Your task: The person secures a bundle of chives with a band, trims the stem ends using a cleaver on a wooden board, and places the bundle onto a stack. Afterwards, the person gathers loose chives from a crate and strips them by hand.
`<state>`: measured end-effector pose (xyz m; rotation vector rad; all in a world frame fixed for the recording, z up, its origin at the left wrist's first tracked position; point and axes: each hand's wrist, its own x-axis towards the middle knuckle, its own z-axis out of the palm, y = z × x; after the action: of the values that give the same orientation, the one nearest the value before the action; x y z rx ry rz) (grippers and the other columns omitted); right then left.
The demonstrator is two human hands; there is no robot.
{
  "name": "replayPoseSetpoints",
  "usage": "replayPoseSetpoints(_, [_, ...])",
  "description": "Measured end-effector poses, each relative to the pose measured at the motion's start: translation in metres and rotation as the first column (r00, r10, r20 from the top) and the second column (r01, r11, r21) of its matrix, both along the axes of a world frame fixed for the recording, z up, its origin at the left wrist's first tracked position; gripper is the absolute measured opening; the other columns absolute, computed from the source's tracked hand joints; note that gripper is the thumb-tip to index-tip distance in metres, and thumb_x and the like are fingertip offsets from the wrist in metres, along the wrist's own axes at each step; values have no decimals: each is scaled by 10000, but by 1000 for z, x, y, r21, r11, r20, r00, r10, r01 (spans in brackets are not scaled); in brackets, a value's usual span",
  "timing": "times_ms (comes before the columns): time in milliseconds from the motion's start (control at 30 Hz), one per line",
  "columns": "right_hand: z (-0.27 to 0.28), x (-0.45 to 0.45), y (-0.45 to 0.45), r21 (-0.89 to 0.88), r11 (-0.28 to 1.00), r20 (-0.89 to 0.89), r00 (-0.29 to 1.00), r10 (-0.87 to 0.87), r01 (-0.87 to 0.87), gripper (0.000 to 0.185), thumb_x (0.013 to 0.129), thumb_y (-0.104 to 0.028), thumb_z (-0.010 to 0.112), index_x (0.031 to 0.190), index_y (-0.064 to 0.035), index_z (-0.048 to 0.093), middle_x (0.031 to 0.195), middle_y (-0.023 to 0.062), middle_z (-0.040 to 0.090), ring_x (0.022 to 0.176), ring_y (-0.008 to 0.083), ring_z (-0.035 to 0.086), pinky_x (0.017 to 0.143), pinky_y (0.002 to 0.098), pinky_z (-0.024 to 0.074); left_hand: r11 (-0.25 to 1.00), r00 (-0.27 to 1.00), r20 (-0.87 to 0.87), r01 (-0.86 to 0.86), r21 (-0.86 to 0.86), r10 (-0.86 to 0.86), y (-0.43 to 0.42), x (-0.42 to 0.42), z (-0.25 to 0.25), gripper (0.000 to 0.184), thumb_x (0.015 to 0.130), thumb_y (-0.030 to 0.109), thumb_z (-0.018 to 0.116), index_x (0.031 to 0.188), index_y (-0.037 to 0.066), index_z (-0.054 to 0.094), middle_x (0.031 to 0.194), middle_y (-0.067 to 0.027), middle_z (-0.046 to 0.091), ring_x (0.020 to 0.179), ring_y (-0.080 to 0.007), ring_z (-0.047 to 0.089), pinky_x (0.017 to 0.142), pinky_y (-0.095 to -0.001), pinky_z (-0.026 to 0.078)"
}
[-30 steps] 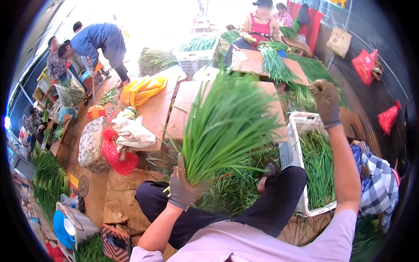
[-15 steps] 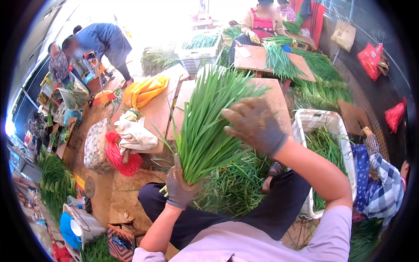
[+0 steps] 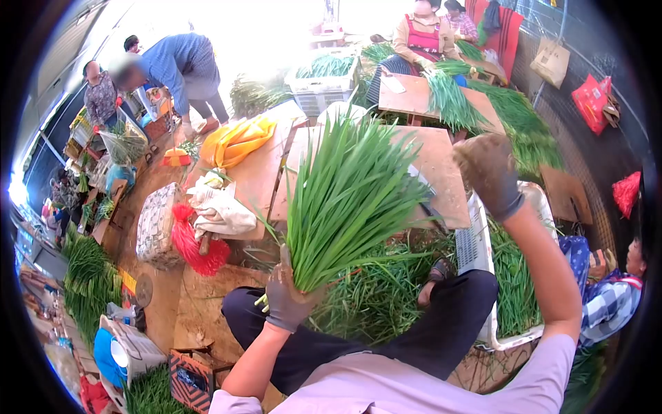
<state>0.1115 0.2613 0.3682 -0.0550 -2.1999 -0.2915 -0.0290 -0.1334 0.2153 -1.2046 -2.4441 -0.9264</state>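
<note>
A fanned bunch of long green stalks (image 3: 345,200) stands upright in the middle, its lower ends wrapped by the gloved fingers of my left hand (image 3: 288,297). Out to the right, apart from the bunch, my gloved right hand (image 3: 489,172) is raised with its fingers curled; whether anything is in them is hidden. Beneath that hand is a white crate (image 3: 488,276) of green stalks. Loose greens (image 3: 376,297) lie between my legs, and a wooden board (image 3: 438,172) is behind the bunch.
Left of centre are an orange cloth (image 3: 238,141), a white cloth (image 3: 221,207), red netting (image 3: 196,241) and a block-shaped seat (image 3: 158,228). One person (image 3: 179,69) bends at the back left; another (image 3: 424,38) sits across, and a third (image 3: 610,303) is at the right edge.
My right hand came in to the bunch's side, then swung back out to the right. The bunch stayed in my left hand. The bending person has reached lower.
</note>
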Motion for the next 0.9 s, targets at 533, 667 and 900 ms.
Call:
replayPoseSetpoints(533, [12, 4, -109, -365, 847, 111, 885, 451, -386, 132, 876, -238, 675, 897, -117, 625, 784, 59, 593, 746, 256, 605, 670, 389, 470, 993, 998, -14, 55, 101, -54, 5, -4, -10, 1153, 688, 263, 862, 1523, -83, 146, 1181, -227, 624, 1020, -388, 639, 870, -470, 521])
replayPoseSetpoints(667, [-39, 58, -106, -574, 765, 325, 776, 540, -293, 138, 917, -177, 684, 1010, -77, 660, 802, 68, 664, 746, 249, 677, 608, 351, 503, 838, 788, 567, -126, 531, -241, 22, -9, -9, 1048, 730, 261, 850, 1524, -13, 224, 1228, -185, 618, 1097, -312, 636, 943, -423, 518])
replayPoseSetpoints(900, [-176, 56, -30, -544, 827, 519, 831, 200, 141, 488, 972, -280, 613, 1405, -78, 515, 1198, 199, 659, 1128, 337, 645, 880, 415, 525, 561, 364, 703, -427, 709, -611, 93, -56, 17, 496, 933, 464, 614, 1202, 54, 538, 1046, -118, 651, 886, -237, 672, 773, -370, 588])
